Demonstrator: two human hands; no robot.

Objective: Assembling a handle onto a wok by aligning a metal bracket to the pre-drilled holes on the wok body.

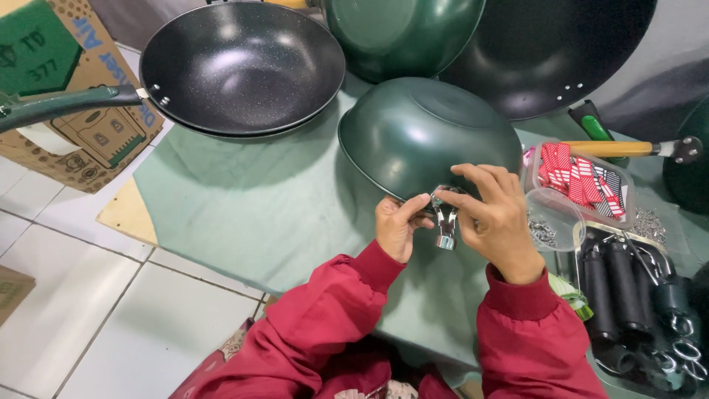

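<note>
A dark green wok lies upside down on the green cloth-covered table. At its near rim sits a small shiny metal handle bracket. My left hand pinches the bracket from the left with thumb and fingers. My right hand holds it from the right, fingers resting on the wok's rim above it. Both sleeves are red.
A black speckled wok with a green handle sits at the back left, more woks behind. Right of my hands: clear plastic tubs with red striped tags and small screws, a tray of black handles, a yellow-handled tool. A cardboard box stands at left.
</note>
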